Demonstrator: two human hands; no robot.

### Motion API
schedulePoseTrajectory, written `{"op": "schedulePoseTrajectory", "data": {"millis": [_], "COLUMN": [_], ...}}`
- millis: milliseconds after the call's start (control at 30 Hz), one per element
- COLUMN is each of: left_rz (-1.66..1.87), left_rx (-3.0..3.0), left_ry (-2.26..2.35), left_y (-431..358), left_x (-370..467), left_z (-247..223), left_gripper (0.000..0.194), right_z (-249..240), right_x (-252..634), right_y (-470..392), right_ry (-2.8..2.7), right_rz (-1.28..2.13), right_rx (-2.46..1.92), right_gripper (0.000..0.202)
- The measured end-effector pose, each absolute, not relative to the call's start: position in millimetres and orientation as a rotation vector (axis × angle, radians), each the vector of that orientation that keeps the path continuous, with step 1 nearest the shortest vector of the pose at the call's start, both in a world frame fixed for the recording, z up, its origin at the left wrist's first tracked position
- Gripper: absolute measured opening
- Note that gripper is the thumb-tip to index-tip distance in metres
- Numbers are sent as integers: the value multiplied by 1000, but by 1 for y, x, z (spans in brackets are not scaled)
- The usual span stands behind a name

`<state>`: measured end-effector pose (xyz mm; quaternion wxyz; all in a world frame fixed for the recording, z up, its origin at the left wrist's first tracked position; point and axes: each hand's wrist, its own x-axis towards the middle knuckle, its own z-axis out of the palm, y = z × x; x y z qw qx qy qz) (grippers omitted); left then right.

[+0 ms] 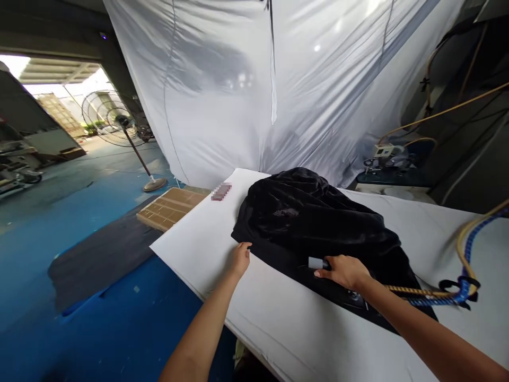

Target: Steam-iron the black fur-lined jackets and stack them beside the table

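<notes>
A black, plush-looking garment [318, 223] lies heaped on the white table, its flat dark edge band running along the near side. My left hand [240, 258] is closed at that band's left end, with thumb and fingers pinching the cloth edge. Wrapped around the dark handle of a steam iron [316, 263], my right hand [345, 270] is closed over the band further right. The handle's grey end sticks out past my fingers. Most of the iron's body is hidden under my hand and forearm. A yellow hose and a blue cord trail from it to the right.
The white padded table [191, 249] has a small pixelated item [221, 191] near its far left corner. A cardboard box [170, 207], a dark mat [107, 260] and a standing fan [123, 122] are on the left. Plastic sheeting [214, 106] hangs behind. The hose bundle [463, 289] crosses the right side.
</notes>
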<state>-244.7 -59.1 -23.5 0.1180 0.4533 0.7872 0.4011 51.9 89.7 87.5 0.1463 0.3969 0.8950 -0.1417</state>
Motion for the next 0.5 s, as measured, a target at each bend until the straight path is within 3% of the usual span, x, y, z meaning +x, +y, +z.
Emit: {"op": "schedulePoseTrajectory", "data": {"millis": [267, 433, 500], "left_rz": [1223, 1172, 1129], "left_rx": [1056, 922, 866], "left_ry": [2206, 1925, 1811], "left_y": [-11, 25, 37], "left_x": [-350, -391, -402], "left_z": [-12, -14, -13], "left_gripper": [27, 6, 17], "right_z": [83, 84, 85], "right_x": [-13, -59, -76], "right_y": [78, 68, 64], "right_ry": [2526, 2511, 2501], "right_rz": [-369, -342, -339], "right_rx": [1238, 1258, 1273], "right_gripper": [64, 62, 63]}}
